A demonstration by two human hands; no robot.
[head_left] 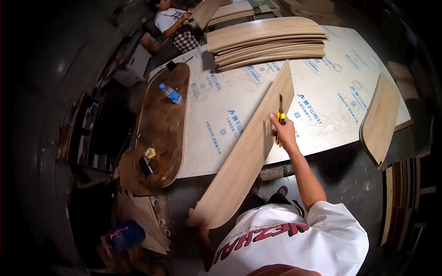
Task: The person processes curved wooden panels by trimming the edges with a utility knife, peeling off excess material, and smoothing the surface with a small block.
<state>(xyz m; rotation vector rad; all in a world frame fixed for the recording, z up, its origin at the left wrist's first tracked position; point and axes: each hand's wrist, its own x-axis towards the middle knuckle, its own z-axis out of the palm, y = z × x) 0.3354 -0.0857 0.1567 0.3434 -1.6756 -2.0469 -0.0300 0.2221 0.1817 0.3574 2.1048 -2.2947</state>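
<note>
A long wood-grain board (244, 152) with a rounded near end slants from my body out over the white table. At its near left end my left hand (199, 225) is closed around the edge, its fingers partly hidden in shadow. My right hand (285, 131) is closed on a black-and-yellow utility knife (282, 117), which points away from me over the board's right edge. The knife's dark tip lies above the board's face; whether it touches is hard to tell. Beyond the board's far end sits a stack of similar boards (269, 39).
More boards (380, 119) overhang the table's right edge. On the left, a brown rounded panel (161, 110) carries a water bottle (170, 93) and a yellow roll (150, 153). A blue stool-like object (126, 234) stands lower left. Another person (177, 27) handles a board at the back.
</note>
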